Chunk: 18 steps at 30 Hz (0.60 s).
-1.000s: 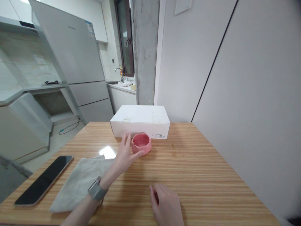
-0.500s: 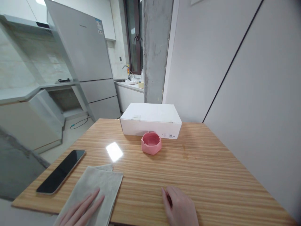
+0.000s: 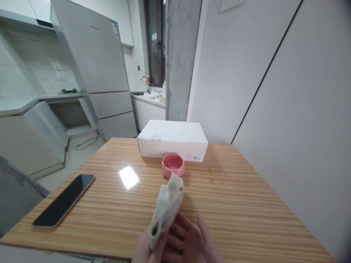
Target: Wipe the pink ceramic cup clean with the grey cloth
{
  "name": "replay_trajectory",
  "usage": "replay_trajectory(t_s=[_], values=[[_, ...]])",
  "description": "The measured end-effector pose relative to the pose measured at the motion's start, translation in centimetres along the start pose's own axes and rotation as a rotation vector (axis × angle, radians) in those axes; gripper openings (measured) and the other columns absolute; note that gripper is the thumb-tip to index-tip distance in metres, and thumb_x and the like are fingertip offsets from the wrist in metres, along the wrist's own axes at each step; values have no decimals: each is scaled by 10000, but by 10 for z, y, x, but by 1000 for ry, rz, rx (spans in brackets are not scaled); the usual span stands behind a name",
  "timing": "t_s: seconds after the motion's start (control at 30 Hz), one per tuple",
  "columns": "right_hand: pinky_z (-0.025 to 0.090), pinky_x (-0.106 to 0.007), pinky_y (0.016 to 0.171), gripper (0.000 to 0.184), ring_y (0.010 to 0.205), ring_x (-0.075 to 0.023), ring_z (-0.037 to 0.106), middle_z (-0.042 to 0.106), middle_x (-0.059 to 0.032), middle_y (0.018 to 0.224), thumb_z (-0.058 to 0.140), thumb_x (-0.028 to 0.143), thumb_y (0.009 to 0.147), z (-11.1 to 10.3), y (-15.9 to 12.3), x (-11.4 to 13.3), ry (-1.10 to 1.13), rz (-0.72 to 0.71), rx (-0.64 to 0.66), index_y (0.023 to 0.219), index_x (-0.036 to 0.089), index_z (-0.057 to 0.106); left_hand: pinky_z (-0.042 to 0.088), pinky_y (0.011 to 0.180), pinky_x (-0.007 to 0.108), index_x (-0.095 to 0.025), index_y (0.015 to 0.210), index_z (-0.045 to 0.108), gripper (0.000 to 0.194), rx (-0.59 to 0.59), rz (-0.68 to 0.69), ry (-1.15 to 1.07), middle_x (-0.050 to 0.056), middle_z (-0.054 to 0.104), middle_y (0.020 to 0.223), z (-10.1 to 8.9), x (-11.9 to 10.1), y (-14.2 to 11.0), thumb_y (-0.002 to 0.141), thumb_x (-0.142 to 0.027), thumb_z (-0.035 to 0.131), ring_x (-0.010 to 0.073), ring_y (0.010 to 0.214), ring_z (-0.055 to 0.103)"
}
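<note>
A light grey-green cloth is lifted over the front middle of the table, folded and standing on edge. My left hand grips its lower end. Just to the right, my right hand is open, fingers apart and reaching toward the cloth; its fingertips are partly behind it, so I cannot tell whether they touch. Beyond the cloth's upper tip sits a pink ashtray, its front edge slightly covered by the cloth.
A white cardboard box stands behind the ashtray. A dark-screened phone lies on the left of the wooden table. A white wall runs along the right, and a fridge stands beyond at back left.
My left hand has taken up the cloth from the table's left front and carried it right to the middle. The right hand has opened from a loose curl and turned toward it.
</note>
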State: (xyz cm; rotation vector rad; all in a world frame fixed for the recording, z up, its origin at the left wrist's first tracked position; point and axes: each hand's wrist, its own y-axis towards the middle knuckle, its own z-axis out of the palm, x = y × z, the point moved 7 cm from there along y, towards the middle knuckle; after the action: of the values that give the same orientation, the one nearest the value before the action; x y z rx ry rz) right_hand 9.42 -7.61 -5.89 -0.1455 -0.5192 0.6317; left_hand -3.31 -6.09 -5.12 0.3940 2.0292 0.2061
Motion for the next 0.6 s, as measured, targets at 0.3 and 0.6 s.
replay_trajectory(t_s=[0.3,0.6], values=[[487,-437,899,417,986,-300,652,731,-109,923,706,417,719,-70,-45,55,16,-221,-532,1014,125,672,335,1082,411,-276,1344,423,549,176,259,119,80,403,1441,16,-65,93,837,-428,570,242,1317,385],[562,-313,643,443,848,-246,689,718,-78,986,677,473,736,-50,-37,157,-560,-879,-857,1064,180,629,387,995,421,-160,1317,380,895,19,-4,-222,133,537,1265,6,13,182,556,-337,816,278,1161,520]])
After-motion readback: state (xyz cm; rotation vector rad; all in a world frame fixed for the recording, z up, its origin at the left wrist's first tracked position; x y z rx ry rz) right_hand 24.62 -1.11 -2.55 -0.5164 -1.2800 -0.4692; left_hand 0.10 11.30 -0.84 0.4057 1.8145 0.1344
